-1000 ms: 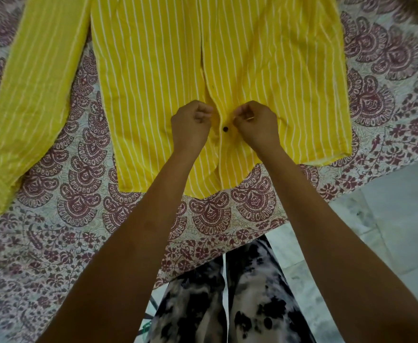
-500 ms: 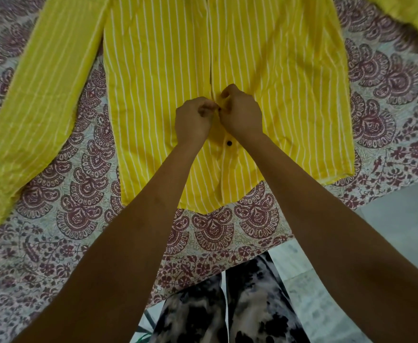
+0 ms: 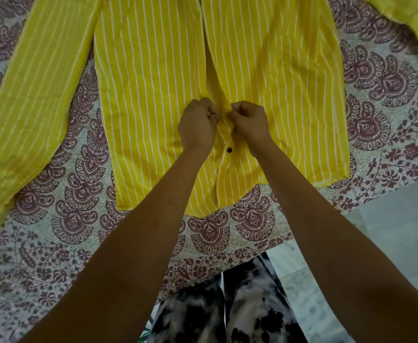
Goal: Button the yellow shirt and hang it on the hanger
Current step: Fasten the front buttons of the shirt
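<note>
Behind L hand (image 3: pixel 197 125), R hand (image 3: pixel 249 123): shirt placket (image 3: pixel 216 79).

Printed cotton cover (image 3: pixel 79 194) fills most of the view: off-white ground, maroon paisley fans, and a band of small flowers along the near edge. Lower right, a pale floor (image 3: pixel 388 243) — grey-green marbled tiles with faint joint lines. Light soft, even, rather dim.

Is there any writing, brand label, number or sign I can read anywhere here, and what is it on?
None can be read. The yellow shirt shows only white stripes and one dark button; no tag or label is in view. The printed sheet carries only floral motifs.
</note>
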Demonstrator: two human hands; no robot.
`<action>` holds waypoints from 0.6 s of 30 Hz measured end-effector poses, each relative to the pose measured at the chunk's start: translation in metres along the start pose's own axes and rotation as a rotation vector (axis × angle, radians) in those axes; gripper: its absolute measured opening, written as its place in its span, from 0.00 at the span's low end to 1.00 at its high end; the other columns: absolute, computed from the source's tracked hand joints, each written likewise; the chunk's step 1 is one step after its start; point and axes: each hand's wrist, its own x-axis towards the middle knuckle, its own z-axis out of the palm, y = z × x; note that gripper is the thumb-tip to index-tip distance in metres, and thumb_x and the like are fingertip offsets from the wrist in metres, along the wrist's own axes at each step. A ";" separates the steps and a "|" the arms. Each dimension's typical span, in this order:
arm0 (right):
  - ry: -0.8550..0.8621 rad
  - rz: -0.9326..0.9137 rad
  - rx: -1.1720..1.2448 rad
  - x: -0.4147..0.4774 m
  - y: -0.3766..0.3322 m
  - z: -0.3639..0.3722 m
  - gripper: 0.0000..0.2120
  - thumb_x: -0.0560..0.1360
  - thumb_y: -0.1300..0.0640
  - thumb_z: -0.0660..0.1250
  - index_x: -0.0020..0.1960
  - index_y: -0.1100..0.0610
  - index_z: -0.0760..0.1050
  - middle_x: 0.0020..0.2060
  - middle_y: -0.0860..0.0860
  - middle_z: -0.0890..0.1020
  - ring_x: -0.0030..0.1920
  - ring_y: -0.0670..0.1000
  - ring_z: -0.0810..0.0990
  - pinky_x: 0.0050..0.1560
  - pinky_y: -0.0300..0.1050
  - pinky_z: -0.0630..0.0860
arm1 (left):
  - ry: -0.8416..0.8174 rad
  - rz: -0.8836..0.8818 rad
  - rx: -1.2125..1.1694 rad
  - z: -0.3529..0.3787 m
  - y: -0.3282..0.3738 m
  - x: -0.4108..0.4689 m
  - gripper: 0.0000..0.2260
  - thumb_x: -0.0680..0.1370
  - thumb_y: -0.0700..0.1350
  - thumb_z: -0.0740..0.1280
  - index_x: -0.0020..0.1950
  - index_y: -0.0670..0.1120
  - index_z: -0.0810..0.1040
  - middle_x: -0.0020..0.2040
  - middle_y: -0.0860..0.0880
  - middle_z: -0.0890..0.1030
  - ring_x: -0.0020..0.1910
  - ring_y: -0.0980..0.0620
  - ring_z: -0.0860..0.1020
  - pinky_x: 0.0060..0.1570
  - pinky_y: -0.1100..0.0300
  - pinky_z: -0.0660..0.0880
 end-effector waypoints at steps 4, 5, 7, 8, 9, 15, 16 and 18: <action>0.024 -0.025 0.036 0.000 0.005 0.002 0.15 0.64 0.57 0.63 0.47 0.64 0.79 0.41 0.62 0.82 0.40 0.53 0.78 0.43 0.49 0.73 | 0.032 -0.074 -0.166 -0.008 0.002 -0.001 0.02 0.71 0.42 0.70 0.39 0.44 0.81 0.40 0.48 0.84 0.40 0.54 0.80 0.37 0.66 0.71; 0.030 -0.026 0.032 -0.001 0.006 0.003 0.14 0.65 0.58 0.64 0.47 0.64 0.79 0.40 0.60 0.82 0.40 0.52 0.78 0.43 0.48 0.73 | 0.036 -0.085 -0.202 -0.010 0.002 -0.002 0.02 0.71 0.41 0.70 0.39 0.44 0.81 0.39 0.47 0.84 0.38 0.54 0.80 0.36 0.68 0.70; 0.042 -0.036 0.027 -0.003 0.006 0.005 0.11 0.68 0.62 0.65 0.48 0.65 0.79 0.41 0.57 0.81 0.42 0.51 0.78 0.46 0.47 0.73 | 0.025 -0.115 -0.295 -0.013 0.004 -0.004 0.02 0.72 0.40 0.69 0.39 0.43 0.81 0.36 0.46 0.83 0.35 0.53 0.80 0.38 0.66 0.74; 0.047 -0.045 0.026 -0.004 0.006 0.006 0.11 0.69 0.64 0.65 0.49 0.66 0.79 0.41 0.56 0.81 0.42 0.50 0.78 0.46 0.47 0.74 | 0.016 -0.133 -0.342 -0.014 0.005 -0.006 0.03 0.72 0.39 0.69 0.39 0.43 0.81 0.34 0.47 0.82 0.34 0.53 0.80 0.40 0.63 0.77; 0.052 -0.049 0.023 -0.005 0.006 0.008 0.10 0.69 0.65 0.65 0.49 0.66 0.80 0.41 0.56 0.81 0.42 0.49 0.78 0.46 0.45 0.73 | 0.008 -0.147 -0.374 -0.014 0.007 -0.008 0.03 0.72 0.38 0.68 0.40 0.43 0.82 0.34 0.47 0.82 0.34 0.54 0.80 0.41 0.60 0.78; 0.071 -0.077 0.028 -0.013 0.004 0.013 0.11 0.69 0.63 0.66 0.50 0.65 0.80 0.41 0.57 0.82 0.42 0.51 0.78 0.46 0.48 0.75 | 0.039 -0.171 -0.328 -0.014 0.004 -0.010 0.04 0.72 0.40 0.68 0.42 0.43 0.82 0.37 0.46 0.84 0.36 0.53 0.81 0.41 0.61 0.78; 0.072 -0.081 0.022 -0.013 0.004 0.013 0.10 0.70 0.64 0.66 0.50 0.65 0.80 0.40 0.57 0.82 0.42 0.51 0.78 0.46 0.48 0.75 | 0.042 -0.176 -0.331 -0.014 0.004 -0.009 0.03 0.71 0.40 0.68 0.42 0.43 0.83 0.37 0.47 0.83 0.36 0.54 0.81 0.41 0.60 0.78; 0.081 -0.082 0.005 -0.012 0.004 0.013 0.10 0.70 0.64 0.66 0.50 0.64 0.80 0.41 0.59 0.82 0.42 0.51 0.79 0.46 0.48 0.76 | 0.046 -0.174 -0.328 -0.015 0.005 -0.010 0.03 0.71 0.40 0.69 0.42 0.43 0.82 0.36 0.50 0.82 0.33 0.60 0.78 0.39 0.66 0.75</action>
